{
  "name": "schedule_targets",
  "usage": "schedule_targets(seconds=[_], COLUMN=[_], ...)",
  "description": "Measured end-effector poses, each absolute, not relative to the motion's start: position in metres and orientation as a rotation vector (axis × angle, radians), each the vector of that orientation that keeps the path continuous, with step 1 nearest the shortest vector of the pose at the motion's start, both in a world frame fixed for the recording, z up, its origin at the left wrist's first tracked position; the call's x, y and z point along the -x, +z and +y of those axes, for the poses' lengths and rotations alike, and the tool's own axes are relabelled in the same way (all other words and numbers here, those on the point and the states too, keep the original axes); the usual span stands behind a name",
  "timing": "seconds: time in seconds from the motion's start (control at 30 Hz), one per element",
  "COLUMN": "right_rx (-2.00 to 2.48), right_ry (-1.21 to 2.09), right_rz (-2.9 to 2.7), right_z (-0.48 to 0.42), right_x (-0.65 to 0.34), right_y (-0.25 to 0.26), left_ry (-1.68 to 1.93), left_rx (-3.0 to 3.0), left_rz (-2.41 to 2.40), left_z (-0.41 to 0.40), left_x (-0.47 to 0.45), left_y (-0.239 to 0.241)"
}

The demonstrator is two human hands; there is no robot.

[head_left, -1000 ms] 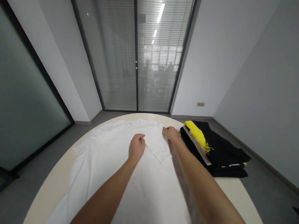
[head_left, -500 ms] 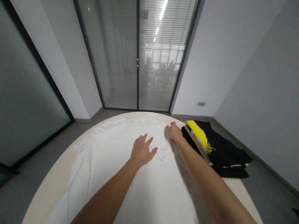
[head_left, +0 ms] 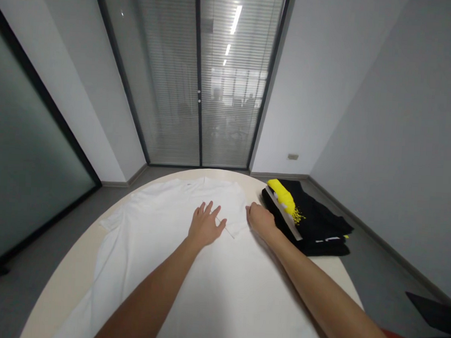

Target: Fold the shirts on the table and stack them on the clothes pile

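A white T-shirt [head_left: 156,251] lies spread over the round table, its collar end at the far side and a short sleeve to the left. My left hand [head_left: 206,226] rests flat on it with fingers spread, beside a thin dark line on the cloth. At the shirt's right edge, my right hand [head_left: 259,218] is closed, fingers curled on the border of the cloth around the sleeve. The fingertips there are partly hidden by the hand itself.
Right of my right hand sits a stack of folded black clothes [head_left: 317,219] with a yellow print. The pale round table [head_left: 63,266] shows around the shirt. Beyond it stand a glass partition with blinds [head_left: 227,139] and white walls. A dark object [head_left: 433,313] is at lower right.
My right hand has drawn nearer along the shirt's right edge, and its fingers are more curled. My left hand stays flat in place on the shirt. The view has turned slightly right.
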State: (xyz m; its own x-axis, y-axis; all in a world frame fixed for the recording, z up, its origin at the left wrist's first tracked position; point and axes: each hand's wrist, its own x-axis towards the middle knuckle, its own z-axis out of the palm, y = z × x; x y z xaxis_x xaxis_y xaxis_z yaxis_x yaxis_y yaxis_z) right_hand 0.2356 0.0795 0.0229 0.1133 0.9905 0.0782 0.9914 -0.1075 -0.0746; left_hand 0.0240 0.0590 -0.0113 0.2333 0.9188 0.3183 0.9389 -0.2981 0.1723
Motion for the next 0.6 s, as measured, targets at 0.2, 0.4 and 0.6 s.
schedule_targets(seconds=[0.2, 0.4, 0.6], right_rx=[2.182, 1.975, 2.113], right_ry=[-0.152, 0.195, -0.064], right_rz=[-1.958, -2.321, -2.036], right_z=[0.073, 0.075, 0.074], right_x=[-0.236, -0.229, -0.226], right_y=[0.020, 0.010, 0.016], left_ry=[-0.599, -0.567, -0.518], left_rx=[2.475, 2.508, 2.324], left_rz=[-1.801, -1.824, -1.997], left_z=[0.057, 0.059, 0.045], left_x=[-0.024, -0.024, -0.030], left_y=[-0.008, -0.010, -0.011])
